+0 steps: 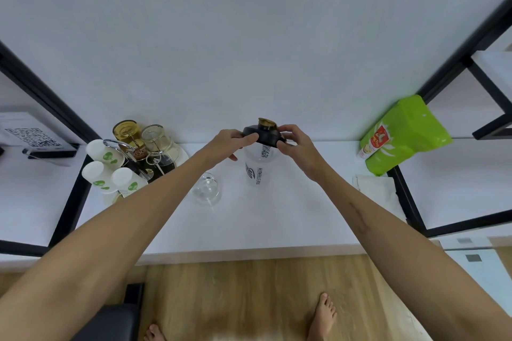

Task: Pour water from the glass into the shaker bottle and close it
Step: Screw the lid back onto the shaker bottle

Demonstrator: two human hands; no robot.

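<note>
White paper cups (104, 156) far left on white surface (304, 216) | clear empty glass (206, 188) stands left of bottle | left hand (230, 144), right hand (293, 141) both grip black gold-capped lid (263, 133) atop upright translucent shaker bottle (257, 169), axis vertical | green pouch (401, 135) well right, path unobstructed

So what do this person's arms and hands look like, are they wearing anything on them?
Nothing worn shows: both forearms are bare to the frame edge, with no sleeves, gloves, watch or rings visible. The left hand and right hand are bare too. The right forearm carries a long thin line mark along its upper side.
</note>
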